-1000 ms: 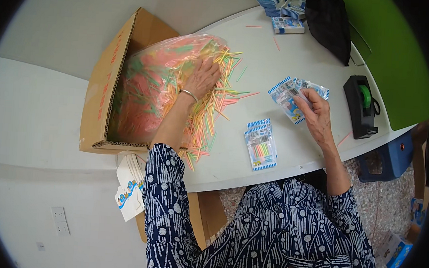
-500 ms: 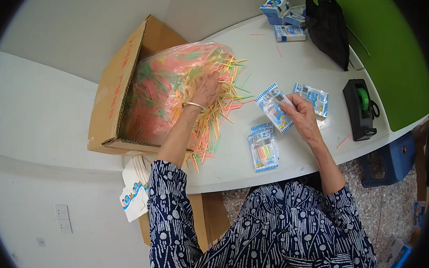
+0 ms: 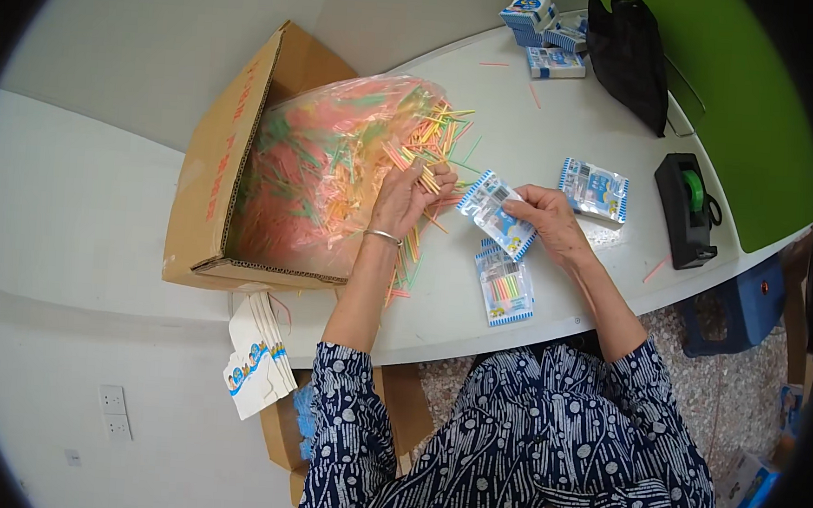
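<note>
My left hand (image 3: 403,198) is turned partly palm up, its thumb and fingers closed round a small bunch of thin coloured sticks (image 3: 415,168), pink and yellow among them. Behind it, a clear plastic bag (image 3: 340,124) spills many loose sticks of the same kind onto the table. To the right, my right hand (image 3: 553,224) pinches a flat blue-and-white plastic packet (image 3: 495,208) by its right side. Just below that packet lies another packet (image 3: 505,290) with coloured sticks showing through its window. Beyond my right hand rests a stack of similar packets (image 3: 595,189).
An open cardboard box (image 3: 209,172) on its side holds the bag. At right stands a black tape dispenser (image 3: 688,211) with green tape. Small boxes (image 3: 556,63) and a black bag (image 3: 628,58) sit at the back. Folded cartons (image 3: 261,357) hang by the left edge.
My left hand has drawn back from the pile and turned over, now with sticks in its fingers. My right hand has brought the packet left, closer to it.
</note>
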`<state>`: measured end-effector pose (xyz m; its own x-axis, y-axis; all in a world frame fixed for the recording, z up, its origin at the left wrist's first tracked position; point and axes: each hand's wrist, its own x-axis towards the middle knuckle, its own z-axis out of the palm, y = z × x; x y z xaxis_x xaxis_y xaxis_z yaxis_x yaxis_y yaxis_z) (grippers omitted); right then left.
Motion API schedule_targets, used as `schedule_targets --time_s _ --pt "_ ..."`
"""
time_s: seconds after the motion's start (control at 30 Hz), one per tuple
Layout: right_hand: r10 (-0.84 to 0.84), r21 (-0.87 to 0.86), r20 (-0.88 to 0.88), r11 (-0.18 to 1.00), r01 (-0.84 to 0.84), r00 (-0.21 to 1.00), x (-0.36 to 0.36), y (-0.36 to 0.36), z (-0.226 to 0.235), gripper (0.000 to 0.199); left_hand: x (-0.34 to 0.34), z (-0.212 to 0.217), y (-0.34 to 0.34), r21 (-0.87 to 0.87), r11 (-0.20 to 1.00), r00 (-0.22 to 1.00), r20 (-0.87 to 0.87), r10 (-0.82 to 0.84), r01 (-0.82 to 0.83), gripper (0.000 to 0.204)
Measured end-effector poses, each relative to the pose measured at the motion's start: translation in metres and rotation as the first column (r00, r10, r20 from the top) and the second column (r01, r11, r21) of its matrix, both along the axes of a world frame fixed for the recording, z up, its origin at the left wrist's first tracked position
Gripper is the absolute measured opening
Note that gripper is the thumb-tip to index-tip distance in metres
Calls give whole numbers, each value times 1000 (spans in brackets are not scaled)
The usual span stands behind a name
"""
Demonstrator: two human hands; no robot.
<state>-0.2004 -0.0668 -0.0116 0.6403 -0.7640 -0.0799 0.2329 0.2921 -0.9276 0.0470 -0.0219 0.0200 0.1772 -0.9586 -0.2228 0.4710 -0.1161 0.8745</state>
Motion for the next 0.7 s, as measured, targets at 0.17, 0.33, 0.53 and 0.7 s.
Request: schedule_targets --time_s 0.17,0.33,0.53,0.7 --pt "28 -11 -42 1000 -29 999 6 2 11 17 -25 22 7 -87 996 987 154 34 -21 34" --pt "54 -82 -51 995 -58 997 5 2 13 19 -47 43 13 -187 982 965 256 51 -2 36" --pt "19 -303 -208 949 -83 978 7 2 19 23 -56 37 21 -151 988 977 205 52 -21 40" --pt "-35 -429 -234 901 -71 972 12 4 11 25 -64 24 19 -212 977 981 187 57 -16 37"
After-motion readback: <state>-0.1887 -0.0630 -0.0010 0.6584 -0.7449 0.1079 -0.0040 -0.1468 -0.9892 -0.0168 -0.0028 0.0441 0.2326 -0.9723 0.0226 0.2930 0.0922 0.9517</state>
